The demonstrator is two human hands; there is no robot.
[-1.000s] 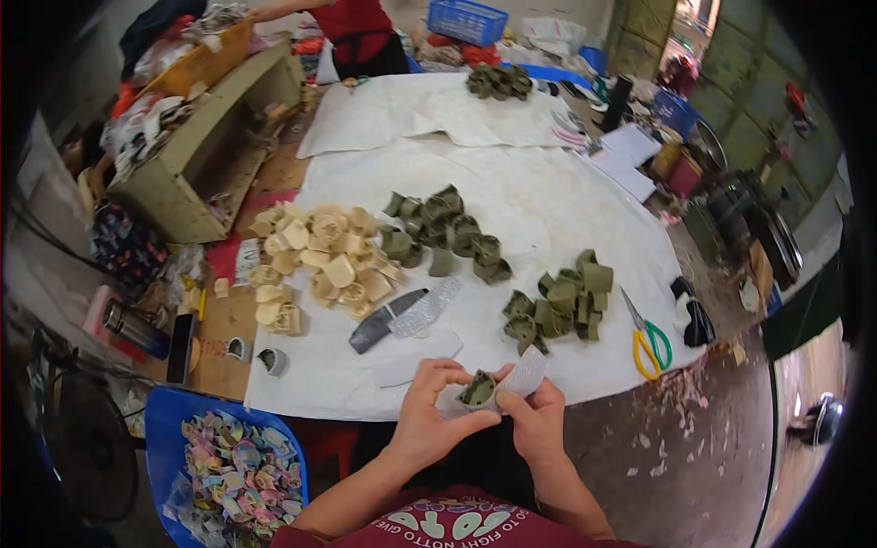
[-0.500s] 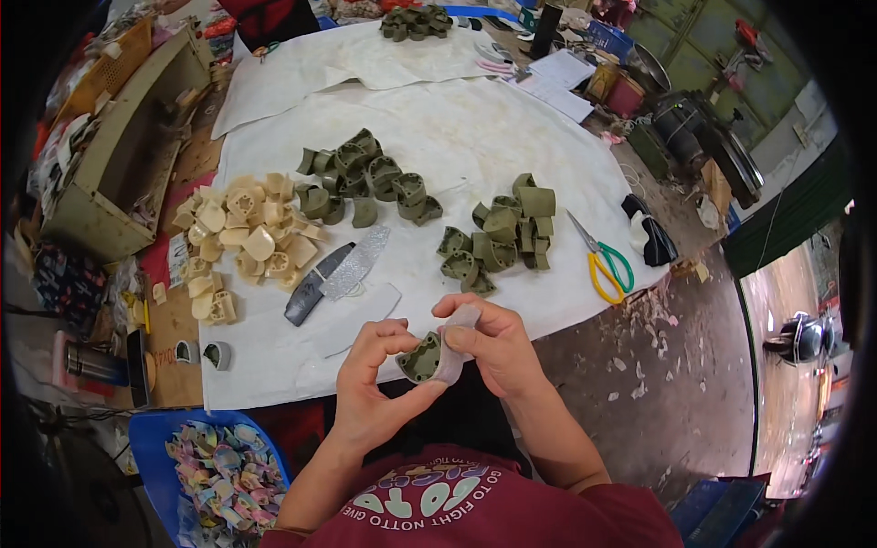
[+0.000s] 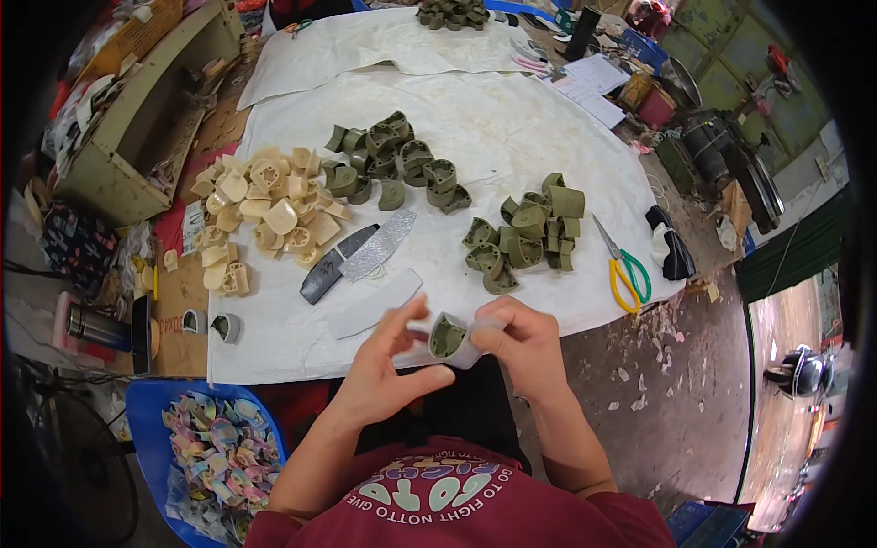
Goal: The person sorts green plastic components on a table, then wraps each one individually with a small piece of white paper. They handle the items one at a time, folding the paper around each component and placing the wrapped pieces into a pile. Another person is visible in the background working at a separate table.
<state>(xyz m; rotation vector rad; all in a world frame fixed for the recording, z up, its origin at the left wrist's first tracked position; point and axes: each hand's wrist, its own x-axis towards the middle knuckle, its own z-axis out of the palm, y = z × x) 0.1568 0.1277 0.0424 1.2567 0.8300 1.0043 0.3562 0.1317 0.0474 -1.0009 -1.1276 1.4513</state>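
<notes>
A hollow olive-green plastic piece (image 3: 447, 336), rounded on one side, is held just off the table's near edge. A pale grey strip (image 3: 467, 353) wraps round its outer wall. My right hand (image 3: 523, 345) pinches piece and strip at their right side between thumb and fingers. At the left, my left hand (image 3: 388, 361) has its fingers spread and slightly blurred. Its thumb is stretched out just below the piece; whether it touches cannot be made out. Beyond my hands lie a flat pale sheet (image 3: 376, 306), a dark knife-shaped piece (image 3: 326, 274) and a glittery silver sheet (image 3: 382, 245).
Cream plastic pieces (image 3: 279, 215) are heaped at the left, with green pieces (image 3: 388, 151) behind and more green pieces (image 3: 530, 228) to the right. Scissors (image 3: 623, 274) lie near the right edge. Two grey-wrapped pieces (image 3: 227, 327) stand front left, above a blue bin (image 3: 137, 429) of colourful pieces.
The strip now hugs the green piece more closely. My left fingers have spread away from it, while my right hand keeps its pinch. The whole view has shifted slightly.
</notes>
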